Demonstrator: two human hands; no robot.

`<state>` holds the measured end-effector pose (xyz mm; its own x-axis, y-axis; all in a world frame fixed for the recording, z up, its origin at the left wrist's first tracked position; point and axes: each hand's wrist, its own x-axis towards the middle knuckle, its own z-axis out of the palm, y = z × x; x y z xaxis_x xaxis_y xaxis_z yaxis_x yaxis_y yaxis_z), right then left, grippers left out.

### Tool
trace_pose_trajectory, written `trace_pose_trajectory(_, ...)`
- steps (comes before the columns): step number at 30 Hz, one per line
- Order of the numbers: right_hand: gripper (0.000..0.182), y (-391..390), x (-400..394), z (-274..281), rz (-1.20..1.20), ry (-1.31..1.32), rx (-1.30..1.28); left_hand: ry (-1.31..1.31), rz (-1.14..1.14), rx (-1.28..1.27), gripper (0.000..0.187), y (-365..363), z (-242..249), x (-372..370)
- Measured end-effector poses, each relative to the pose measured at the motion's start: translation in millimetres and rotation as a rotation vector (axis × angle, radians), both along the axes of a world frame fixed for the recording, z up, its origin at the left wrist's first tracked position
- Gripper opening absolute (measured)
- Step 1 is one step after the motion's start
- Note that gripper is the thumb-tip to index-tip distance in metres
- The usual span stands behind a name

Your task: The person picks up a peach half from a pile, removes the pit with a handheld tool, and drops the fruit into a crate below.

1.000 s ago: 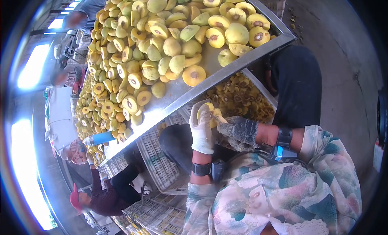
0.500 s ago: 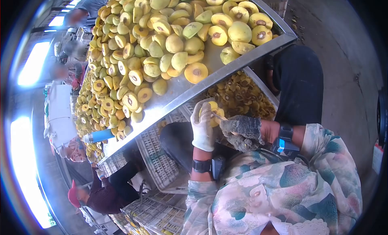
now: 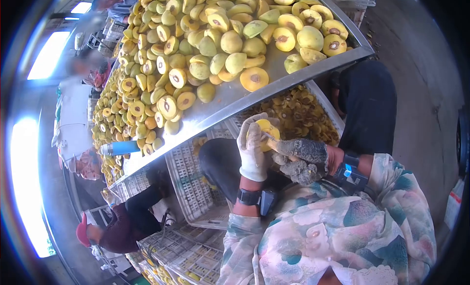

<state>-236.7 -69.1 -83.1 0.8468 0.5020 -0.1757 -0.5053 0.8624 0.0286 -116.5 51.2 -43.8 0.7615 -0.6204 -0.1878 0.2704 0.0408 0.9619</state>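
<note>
My left hand point(image 3: 252, 150), in a white glove, is closed around a yellow peach half point(image 3: 269, 128) with its cut face turned to the right. My right hand point(image 3: 304, 160) wears a dark grey, worn glove. Its fingers are wrapped round a small hand tool whose tip meets the cut face of the peach half; most of the tool is hidden by the glove. Both hands are close together in front of the metal table point(image 3: 293, 79), above my lap. Behind them, a crate holds a heap of brown and yellow peach scraps point(image 3: 298, 113).
Many peach halves point(image 3: 205, 64) are piled on the table, along with a blue flask point(image 3: 120, 148) near its edge. White plastic crates point(image 3: 193, 184) stand below left. A person in a red cap point(image 3: 117, 231) sits at lower left; other people work along the table's far side.
The camera view has shifted, so table and fruit appear further right. The peach half has turned slightly in my left hand, while the tool stays against it.
</note>
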Motion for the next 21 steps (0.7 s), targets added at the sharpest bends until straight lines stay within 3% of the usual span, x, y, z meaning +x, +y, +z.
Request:
trace_pose_trajectory(2,0.024,2.6,5.3,-7.9,0.106,-0.074,0.328,-0.049,0.066,-0.038,0.043,-1.6,2.1,-3.6)
trace_pose_trajectory(3,0.024,1.1,4.9,-6.9,0.109,-0.077,0.324,-0.052,0.044,-0.031,0.048,-2.2,6.9,-5.0)
trace_pose_trajectory(5,0.028,-2.8,2.9,-3.0,0.142,0.026,0.081,-0.083,-0.019,-0.03,0.051,2.4,5.5,-2.3)
trace_pose_trajectory(7,0.028,-0.8,2.5,1.4,0.19,-0.034,0.166,-0.116,-0.082,-0.024,0.055,8.1,7.9,2.2)
trace_pose_trajectory(9,0.029,7.1,1.5,-0.5,0.248,-0.093,0.26,-0.182,-0.288,-0.031,0.06,16.0,12.4,5.7)
trace_pose_trajectory(10,0.03,12.2,1.8,-6.7,0.26,-0.114,0.312,-0.189,-0.28,-0.03,0.06,16.3,11.6,0.8)
trace_pose_trajectory(12,0.031,14.0,2.8,-7.2,0.274,-0.145,0.353,-0.12,-0.008,-0.141,0.058,10.7,8.2,-12.2)
trace_pose_trajectory(13,0.031,12.1,2.0,-4.6,0.22,-0.052,0.22,-0.126,-0.008,-0.15,0.058,11.2,10.5,-11.5)
trace_pose_trajectory(15,0.032,8.4,0.4,3.4,0.17,0.038,0.076,-0.115,0.329,-0.101,0.046,15.9,18.4,-6.1)
trace_pose_trajectory(16,0.032,8.7,0.4,9.5,0.124,0.078,-0.219,-0.108,0.498,-0.071,0.04,21.3,23.7,-1.7)
trace_pose_trajectory(17,0.032,10.2,1.0,13.2,0.071,0.115,-0.507,-0.157,0.481,-0.043,0.038,36.8,27.0,8.0)
trace_pose_trajectory(18,0.032,14.4,4.9,3.3,0.07,0.108,-0.505,-0.206,0.464,-0.012,0.035,57.7,32.6,17.7)
trace_pose_trajectory(20,0.051,19.2,18.2,-29.4,0.39,0.305,-1.073,-0.303,0.513,0.139,0.038,93.9,53.1,22.9)
trace_pose_trajectory(21,0.053,22.1,12.0,-31.9,0.184,0.298,-0.913,-0.507,0.53,0.319,0.039,123.0,45.4,40.8)
